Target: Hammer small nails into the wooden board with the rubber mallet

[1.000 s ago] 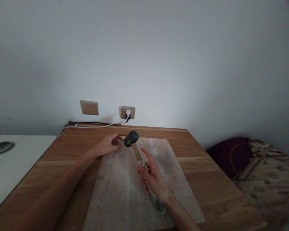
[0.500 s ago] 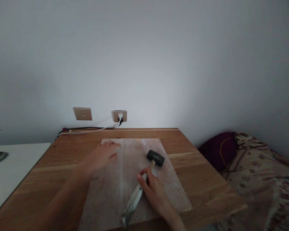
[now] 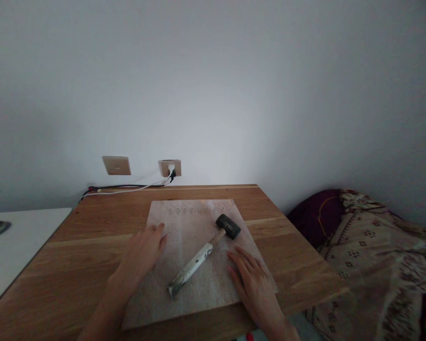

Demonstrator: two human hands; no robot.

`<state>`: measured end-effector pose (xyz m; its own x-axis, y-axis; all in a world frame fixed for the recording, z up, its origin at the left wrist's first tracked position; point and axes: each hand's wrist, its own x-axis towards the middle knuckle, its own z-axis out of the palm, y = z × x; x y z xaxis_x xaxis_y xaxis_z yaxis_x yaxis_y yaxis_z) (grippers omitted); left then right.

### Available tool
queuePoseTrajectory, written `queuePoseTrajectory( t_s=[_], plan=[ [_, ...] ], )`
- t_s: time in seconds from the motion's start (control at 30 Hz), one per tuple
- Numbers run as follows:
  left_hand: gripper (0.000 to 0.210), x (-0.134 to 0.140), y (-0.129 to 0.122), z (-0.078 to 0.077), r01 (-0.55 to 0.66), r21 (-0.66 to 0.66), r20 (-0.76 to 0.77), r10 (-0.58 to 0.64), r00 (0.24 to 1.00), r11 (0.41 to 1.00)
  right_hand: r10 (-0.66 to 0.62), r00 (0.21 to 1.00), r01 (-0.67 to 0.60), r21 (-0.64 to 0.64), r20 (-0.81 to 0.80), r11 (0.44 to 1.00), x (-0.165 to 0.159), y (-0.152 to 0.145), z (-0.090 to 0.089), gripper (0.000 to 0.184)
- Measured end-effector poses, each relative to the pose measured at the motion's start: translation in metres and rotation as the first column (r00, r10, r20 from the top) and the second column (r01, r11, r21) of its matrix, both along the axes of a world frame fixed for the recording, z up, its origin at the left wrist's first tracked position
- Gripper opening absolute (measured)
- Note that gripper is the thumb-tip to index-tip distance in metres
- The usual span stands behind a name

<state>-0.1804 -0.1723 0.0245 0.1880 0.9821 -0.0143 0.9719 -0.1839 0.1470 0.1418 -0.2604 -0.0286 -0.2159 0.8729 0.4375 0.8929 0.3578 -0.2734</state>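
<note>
A mallet with a black head and a worn white handle lies slantwise on a pale wooden board, its head toward the far right. Near the board's far edge, several small nails show in a row. My left hand rests at the board's left edge, fingers stretched and holding nothing. On the right side of the board, just below the mallet head, my right hand lies with its fingers apart, free of the handle.
The board lies on a wooden table against a wall. Cables run along the table's back edge to a wall socket. A white surface stands at the left. Patterned bedding and a purple cushion lie at the right.
My right hand has let go of the mallet and moved right; the mallet now lies on the board. My left hand has drawn back from the nails toward the board's left edge.
</note>
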Motion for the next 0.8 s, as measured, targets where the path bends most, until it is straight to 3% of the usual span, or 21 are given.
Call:
queuePoseTrajectory(
  t_s=[0.13, 0.27, 0.4, 0.53, 0.67, 0.8],
  plan=[
    [0.043, 0.045, 0.004, -0.017, 0.138, 0.095, 0.021, -0.141, 0.99, 0.986, -0.16, 0.987, 0.16, 0.009, -0.007, 0.987, 0.054, 0.007, -0.008, 0.036],
    [0.049, 0.09, 0.013, -0.034, 0.313, 0.21, 0.082, -0.335, 0.938, 0.926, -0.245, 0.968, 0.245, 0.003, -0.047, 0.97, 0.113, 0.02, -0.011, 0.041],
    [0.052, 0.122, 0.018, -0.028, 0.378, 0.232, 0.113, -0.411, 0.905, 0.896, -0.269, 0.963, 0.27, 0.088, -0.017, 0.959, 0.169, 0.019, -0.016, 0.044],
    [0.045, 0.145, 0.0, -0.02, 0.489, 0.257, 0.183, -0.539, 0.822, 0.834, -0.479, 0.871, 0.456, 0.179, 0.11, 0.872, 0.215, 0.005, -0.027, 0.045],
    [0.046, 0.156, -0.019, -0.029, 0.514, 0.277, 0.178, -0.569, 0.803, 0.812, -0.549, 0.806, 0.525, 0.159, 0.221, 0.836, 0.236, -0.001, -0.038, 0.044],
    [0.049, 0.139, -0.023, -0.034, 0.454, 0.307, 0.14, -0.511, 0.848, 0.837, -0.484, 0.809, 0.451, 0.178, 0.333, 0.875, 0.226, 0.0, -0.043, 0.05]
  ],
)
